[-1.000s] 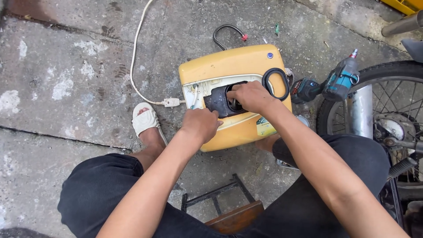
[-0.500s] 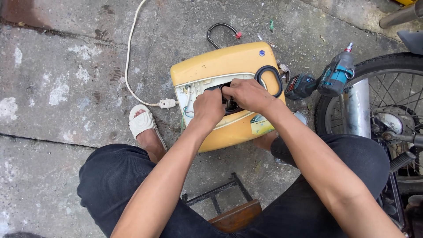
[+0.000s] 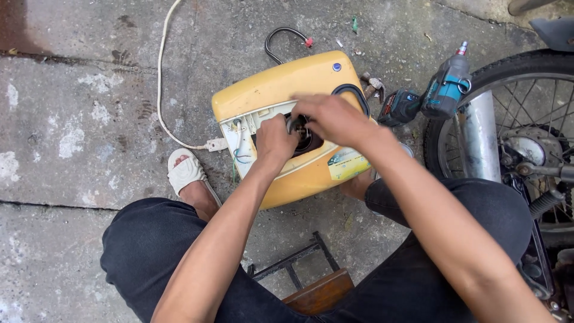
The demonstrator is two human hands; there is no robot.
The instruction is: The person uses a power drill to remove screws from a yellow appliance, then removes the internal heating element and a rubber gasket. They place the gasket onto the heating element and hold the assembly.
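The rounded plastic appliance casing point(image 3: 287, 90) is mustard yellow with a white inner panel point(image 3: 245, 134). The cordless drill point(image 3: 445, 87) is teal and black, the cord point(image 3: 161, 90) white, the concrete floor point(image 3: 72, 119) mottled grey.

Flat, even daylight falls on the concrete floor point(image 3: 72, 119) in front of me; shadows are soft and short, gathering under the yellow casing point(image 3: 287, 90) and beneath my legs. No hard glare, only a dull sheen on the metal pipe point(image 3: 478, 143) beside the wheel. My right hand point(image 3: 329, 116) is motion-blurred; my left hand point(image 3: 275, 140) looks sharper. Lines bow slightly towards the edges.
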